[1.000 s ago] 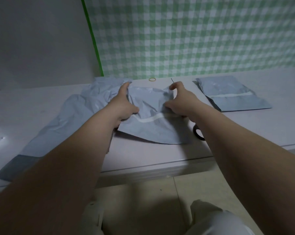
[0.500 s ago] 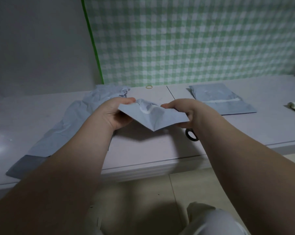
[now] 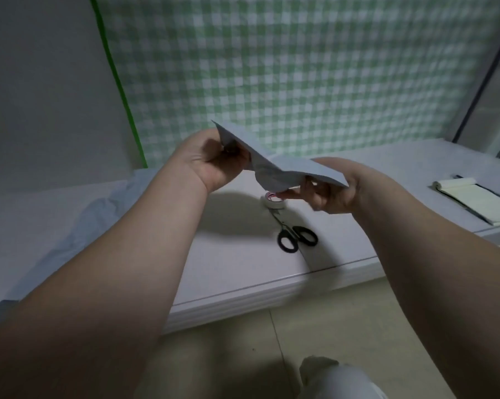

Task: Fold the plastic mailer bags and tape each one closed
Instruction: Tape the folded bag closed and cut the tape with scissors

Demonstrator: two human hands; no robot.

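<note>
Both hands, left hand [image 3: 214, 165] and right hand [image 3: 333, 191], are pinching the folded mailer bag [image 3: 274, 165] with curled fingers above the tape roll [image 3: 274, 201].

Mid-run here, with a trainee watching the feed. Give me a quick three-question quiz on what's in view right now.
1. True or false: the folded mailer bag lies flat on the table.
2. Which tool lies beside the tape roll? A scissors; B stapler; C knife.
3. Fill in: the notepad lies to the ___ of the right hand.
Key: 1 false, the left hand and the right hand hold it in the air above the table. 2 A. 3 right.
</note>
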